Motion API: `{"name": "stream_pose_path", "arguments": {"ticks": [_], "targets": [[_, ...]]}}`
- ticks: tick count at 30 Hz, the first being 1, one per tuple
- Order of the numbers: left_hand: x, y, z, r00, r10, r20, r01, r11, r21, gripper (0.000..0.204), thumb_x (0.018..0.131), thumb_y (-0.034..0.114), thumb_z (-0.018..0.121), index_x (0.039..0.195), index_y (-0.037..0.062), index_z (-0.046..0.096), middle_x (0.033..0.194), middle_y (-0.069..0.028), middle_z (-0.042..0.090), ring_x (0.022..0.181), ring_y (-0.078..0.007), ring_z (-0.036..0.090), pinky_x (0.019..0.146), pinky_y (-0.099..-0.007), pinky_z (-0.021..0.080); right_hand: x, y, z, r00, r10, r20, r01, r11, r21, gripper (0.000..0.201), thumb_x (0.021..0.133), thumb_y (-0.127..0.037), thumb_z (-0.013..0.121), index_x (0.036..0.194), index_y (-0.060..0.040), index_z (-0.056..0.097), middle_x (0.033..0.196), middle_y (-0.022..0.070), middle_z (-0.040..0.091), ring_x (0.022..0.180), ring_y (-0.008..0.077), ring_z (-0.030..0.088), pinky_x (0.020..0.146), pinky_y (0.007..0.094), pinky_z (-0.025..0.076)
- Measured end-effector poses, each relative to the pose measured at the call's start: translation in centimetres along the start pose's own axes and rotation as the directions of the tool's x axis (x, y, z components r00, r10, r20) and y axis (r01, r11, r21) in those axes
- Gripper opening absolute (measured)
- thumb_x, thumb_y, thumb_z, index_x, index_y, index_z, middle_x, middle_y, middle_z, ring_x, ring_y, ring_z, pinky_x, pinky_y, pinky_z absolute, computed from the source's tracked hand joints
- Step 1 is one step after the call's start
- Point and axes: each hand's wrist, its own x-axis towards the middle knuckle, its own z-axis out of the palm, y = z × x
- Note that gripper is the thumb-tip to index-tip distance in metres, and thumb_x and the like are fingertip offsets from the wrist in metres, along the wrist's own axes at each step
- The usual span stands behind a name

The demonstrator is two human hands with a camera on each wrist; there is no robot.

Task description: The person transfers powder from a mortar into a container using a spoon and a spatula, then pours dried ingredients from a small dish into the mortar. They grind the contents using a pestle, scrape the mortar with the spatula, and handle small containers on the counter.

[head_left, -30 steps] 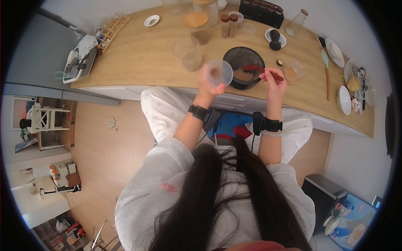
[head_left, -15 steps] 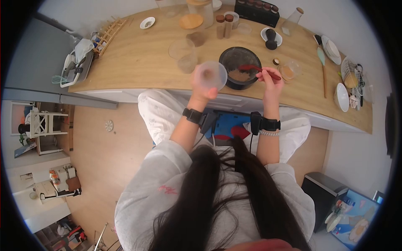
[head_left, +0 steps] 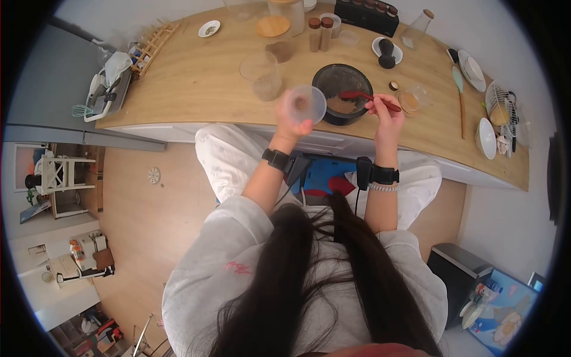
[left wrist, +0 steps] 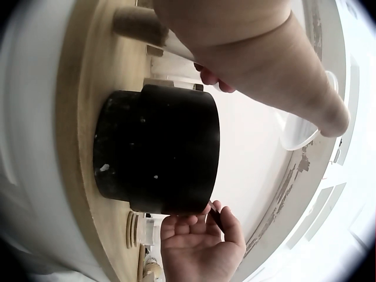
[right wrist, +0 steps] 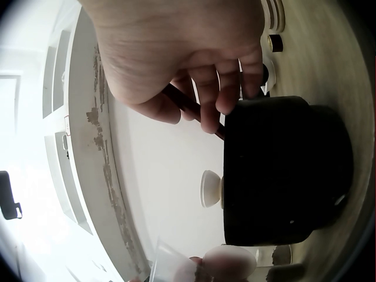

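Note:
My left hand (head_left: 288, 124) grips a translucent plastic cup (head_left: 313, 107) with some brown stuff inside, just left of the black pot (left wrist: 170, 153). The cup's mouth faces up toward the head camera. With thumb and fingers, my right hand (head_left: 388, 114) pinches the handle of a dark red spatula (head_left: 357, 95) at the pot's right rim. The spatula's head reaches over brown powder (head_left: 342, 105) lying in the pot. In the right wrist view the pot wall hides that head, and only the handle (right wrist: 185, 103) shows.
A clear container (head_left: 410, 101) of light brown powder stands right of the pot, beside a small lid (head_left: 393, 85). To the left is a clear cup (head_left: 262, 77). Behind are two spice jars (head_left: 314, 37) and a white dish with a black tool (head_left: 386, 55). A spatula (head_left: 459, 98) lies farther right.
The plastic cup shifted slightly left, away from the pot, then came back a little toward it. My right hand and the red spatula stay almost still at the pot.

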Motion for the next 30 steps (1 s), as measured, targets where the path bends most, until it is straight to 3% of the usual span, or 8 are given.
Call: {"name": "stream_pose_path", "arguments": {"ticks": [1, 3, 6, 12, 15, 24, 28, 30], "targets": [[0.0, 0.0, -0.1, 1.0, 0.002, 0.0, -0.002, 1.0, -0.001, 0.074, 0.068, 0.071, 0.053, 0.09, 0.0002, 0.056, 0.079, -0.0113, 0.057, 0.071, -0.0251, 0.058, 0.063, -0.032, 0.046, 0.0, 0.0, 0.0, 1.0, 0.003, -0.002, -0.003, 1.0, 0.001, 0.009, 0.085, -0.005, 0.06, 0.092, 0.0001, 0.06, 0.076, 0.0067, 0.063, 0.07, 0.0119, 0.06, 0.062, 0.0216, 0.043], [0.1, -0.1, -0.4, 0.998, -0.021, 0.057, 0.027, 0.994, -0.106, 0.075, 0.071, 0.069, 0.055, 0.098, -0.0014, 0.054, 0.092, -0.0111, 0.056, 0.089, -0.0237, 0.054, 0.082, -0.0352, 0.043, 0.0, 0.0, 0.1, 1.0, -0.011, -0.005, 0.011, 1.0, -0.008, 0.01, 0.085, -0.006, 0.06, 0.092, 0.0007, 0.06, 0.076, 0.0074, 0.063, 0.068, 0.0121, 0.059, 0.062, 0.0217, 0.044], [0.1, 0.6, -0.3, 0.996, -0.067, -0.056, 0.054, 0.977, -0.204, 0.074, 0.071, 0.07, 0.055, 0.097, 0.0, 0.054, 0.093, -0.0096, 0.056, 0.09, -0.0229, 0.053, 0.083, -0.0357, 0.041, -0.1, -0.1, 0.0, 1.0, -0.024, -0.007, 0.023, 0.999, -0.021, 0.012, 0.085, -0.007, 0.059, 0.093, 0.0013, 0.06, 0.076, 0.0084, 0.064, 0.068, 0.0123, 0.059, 0.062, 0.0221, 0.044], [0.7, 2.6, -1.2, 0.996, -0.066, 0.062, 0.073, 0.989, -0.126, 0.074, 0.071, 0.07, 0.052, 0.096, 0.0006, 0.054, 0.094, -0.0086, 0.056, 0.09, -0.0222, 0.053, 0.081, -0.0349, 0.042, -0.1, -0.1, 0.0, 1.0, -0.028, 0.003, 0.028, 0.999, -0.042, 0.015, 0.087, -0.009, 0.056, 0.096, 0.0021, 0.059, 0.077, 0.0097, 0.064, 0.068, 0.0126, 0.058, 0.064, 0.0236, 0.044], [0.1, 0.6, -0.2, 0.997, -0.071, -0.019, 0.068, 0.989, -0.135, 0.074, 0.072, 0.072, 0.049, 0.092, 0.0007, 0.054, 0.092, -0.0096, 0.056, 0.088, -0.0231, 0.053, 0.078, -0.035, 0.043, -0.1, 0.0, 0.0, 1.0, -0.026, 0.018, 0.026, 0.999, -0.029, 0.014, 0.087, -0.007, 0.056, 0.096, 0.0017, 0.059, 0.077, 0.0089, 0.064, 0.07, 0.0123, 0.059, 0.064, 0.0225, 0.043], [-0.5, 0.6, -1.1, 0.996, -0.047, 0.069, 0.049, 0.998, -0.025, 0.077, 0.072, 0.074, 0.047, 0.091, 0.0, 0.054, 0.094, -0.012, 0.057, 0.088, -0.025, 0.055, 0.077, -0.0351, 0.044, 0.0, 0.2, -0.3, 1.0, -0.021, -0.005, 0.021, 0.999, -0.037, 0.015, 0.087, -0.009, 0.056, 0.096, 0.0021, 0.059, 0.078, 0.0094, 0.064, 0.07, 0.013, 0.059, 0.063, 0.0228, 0.044], [-0.8, 0.7, -0.7, 0.994, -0.079, 0.072, 0.086, 0.992, -0.09, 0.08, 0.071, 0.074, 0.05, 0.097, -0.0017, 0.054, 0.096, -0.0125, 0.057, 0.089, -0.0244, 0.055, 0.078, -0.0345, 0.044, 0.2, 0.4, -0.4, 1.0, -0.028, 0.003, 0.028, 0.997, -0.066, 0.018, 0.088, -0.013, 0.054, 0.098, 0.0029, 0.058, 0.078, 0.0116, 0.065, 0.07, 0.0138, 0.059, 0.064, 0.0237, 0.045], [-0.3, 1.0, -0.5, 1.0, -0.03, -0.009, 0.029, 0.995, -0.092, 0.078, 0.069, 0.071, 0.054, 0.095, -0.0026, 0.057, 0.084, -0.0118, 0.059, 0.071, -0.0224, 0.058, 0.065, -0.0307, 0.047, 0.3, 0.4, -0.6, 1.0, -0.022, 0.017, 0.023, 0.998, -0.062, 0.018, 0.089, -0.013, 0.054, 0.098, 0.0026, 0.058, 0.079, 0.012, 0.065, 0.07, 0.0136, 0.059, 0.064, 0.0237, 0.045]]}}
